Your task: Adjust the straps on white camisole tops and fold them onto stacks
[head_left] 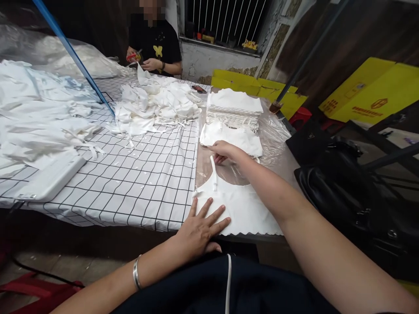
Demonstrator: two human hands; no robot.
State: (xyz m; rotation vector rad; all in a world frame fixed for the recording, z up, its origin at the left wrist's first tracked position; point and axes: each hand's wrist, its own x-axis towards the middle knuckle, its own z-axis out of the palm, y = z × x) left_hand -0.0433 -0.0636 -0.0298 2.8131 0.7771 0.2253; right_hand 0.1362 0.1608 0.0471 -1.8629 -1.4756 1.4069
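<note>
A white camisole (242, 205) lies spread at the table's front edge, its scalloped hem toward me. My left hand (201, 226) rests flat on its lower left part, fingers spread. One thin strap (214, 176) runs away from me up to my right hand (224, 151), whose fingers are curled together at the strap's upper end. My right forearm covers part of the camisole's right side. Just beyond my right hand lies a folded white garment (232, 135), in front of a neat stack of folded white garments (234, 104).
Loose white garments (160, 102) and a larger heap (36, 109) cover the table's left and back. A white box (52, 179) lies at the left front. A co-worker (155, 43) holds red-handled scissors (133, 56). Blue poles (75, 56), a black bag (353, 192) and yellow bags (373, 91) stand around.
</note>
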